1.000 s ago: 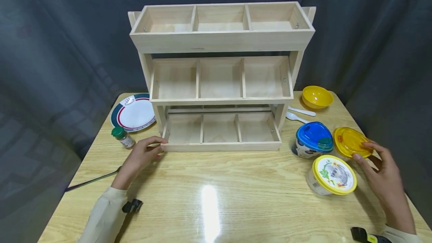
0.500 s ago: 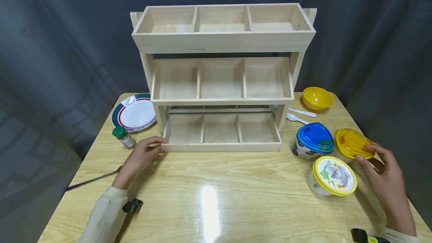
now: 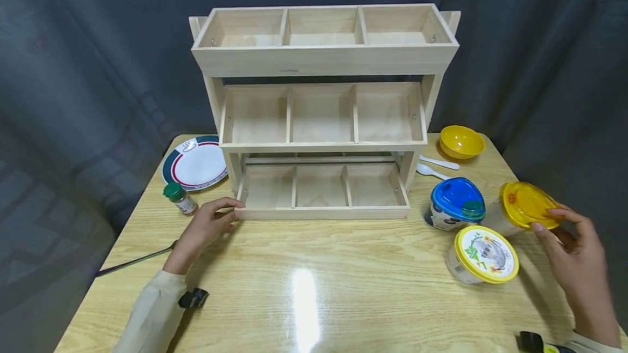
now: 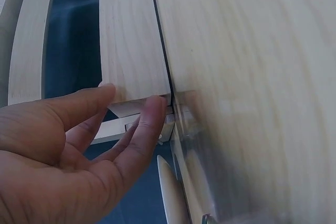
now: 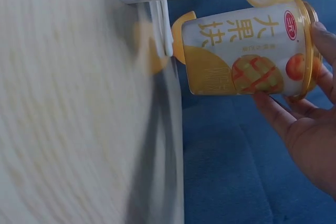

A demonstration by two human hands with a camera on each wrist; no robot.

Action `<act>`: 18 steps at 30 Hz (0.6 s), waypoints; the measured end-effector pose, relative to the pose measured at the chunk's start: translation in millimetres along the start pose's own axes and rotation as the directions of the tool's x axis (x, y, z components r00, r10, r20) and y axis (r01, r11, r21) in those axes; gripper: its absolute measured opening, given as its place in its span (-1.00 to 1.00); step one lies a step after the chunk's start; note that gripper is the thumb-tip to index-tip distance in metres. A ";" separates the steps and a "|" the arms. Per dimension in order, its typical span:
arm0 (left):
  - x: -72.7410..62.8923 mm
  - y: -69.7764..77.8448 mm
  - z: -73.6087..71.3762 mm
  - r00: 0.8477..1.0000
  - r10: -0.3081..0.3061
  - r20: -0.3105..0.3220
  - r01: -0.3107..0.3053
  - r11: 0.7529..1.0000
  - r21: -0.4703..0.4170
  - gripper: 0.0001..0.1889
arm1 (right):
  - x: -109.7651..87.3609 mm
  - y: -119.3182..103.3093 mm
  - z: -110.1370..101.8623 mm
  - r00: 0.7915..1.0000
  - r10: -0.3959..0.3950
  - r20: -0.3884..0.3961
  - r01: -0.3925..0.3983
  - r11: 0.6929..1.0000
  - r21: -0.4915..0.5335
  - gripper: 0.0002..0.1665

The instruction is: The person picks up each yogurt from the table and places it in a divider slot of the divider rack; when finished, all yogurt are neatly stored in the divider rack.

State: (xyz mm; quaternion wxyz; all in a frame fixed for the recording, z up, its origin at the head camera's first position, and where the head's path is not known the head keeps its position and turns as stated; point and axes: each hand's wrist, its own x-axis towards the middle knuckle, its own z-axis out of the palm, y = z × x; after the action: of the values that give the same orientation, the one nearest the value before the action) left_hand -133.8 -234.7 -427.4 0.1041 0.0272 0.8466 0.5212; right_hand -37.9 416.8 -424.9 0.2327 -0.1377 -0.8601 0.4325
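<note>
A three-tier wooden rack (image 3: pixel 321 214) with divided trays stands in the middle of the table. At the front left corner of its lowest tray, my left hand (image 3: pixel 211 223) grips the wood with thumb and fingers; the left wrist view shows the fingertips (image 4: pixel 155 106) against the board's end. My right hand (image 3: pixel 571 252) holds a yogurt cup (image 5: pixel 236 51) by its upper part, just under the yellow lid (image 3: pixel 529 204). The cup is raised off the table, with orange fruit printed on its side. Beside it are a blue-lidded tub (image 3: pixel 456 203) and a yellow-lidded tub (image 3: pixel 483 255).
A yellow bowl (image 3: pixel 461 142) and white plastic spoons (image 3: pixel 432 170) lie at the back right. On the left are a rimmed plate (image 3: pixel 196 162), a green-capped spice jar (image 3: pixel 180 199) and a dark thin utensil (image 3: pixel 137 260). Dark curtains (image 3: pixel 98 70) hang around the table.
The right hand has lifted the yogurt cup off the table and moved it slightly right, away from the two tubs. The left hand stays at the rack's corner.
</note>
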 end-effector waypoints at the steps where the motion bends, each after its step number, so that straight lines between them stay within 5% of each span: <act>1: 0.3 -0.3 -0.1 1.000 0.001 0.001 -0.001 1.000 -0.001 -0.74 | 0.0 -1.1 -0.3 1.000 0.009 -0.013 -0.009 1.000 -0.014 -0.44; 18: -0.5 -1.1 0.0 1.000 0.007 -0.001 -0.007 1.000 -0.009 -0.73 | 4.7 -21.6 -4.8 0.993 0.034 -0.115 -0.038 0.999 -0.029 -0.42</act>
State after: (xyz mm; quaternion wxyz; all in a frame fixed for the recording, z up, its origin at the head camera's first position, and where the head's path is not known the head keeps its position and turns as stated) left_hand -133.2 -235.3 -428.2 0.1021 0.0294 0.8443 0.5252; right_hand -40.2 409.4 -403.7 0.2715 -0.1812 -0.8494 0.4147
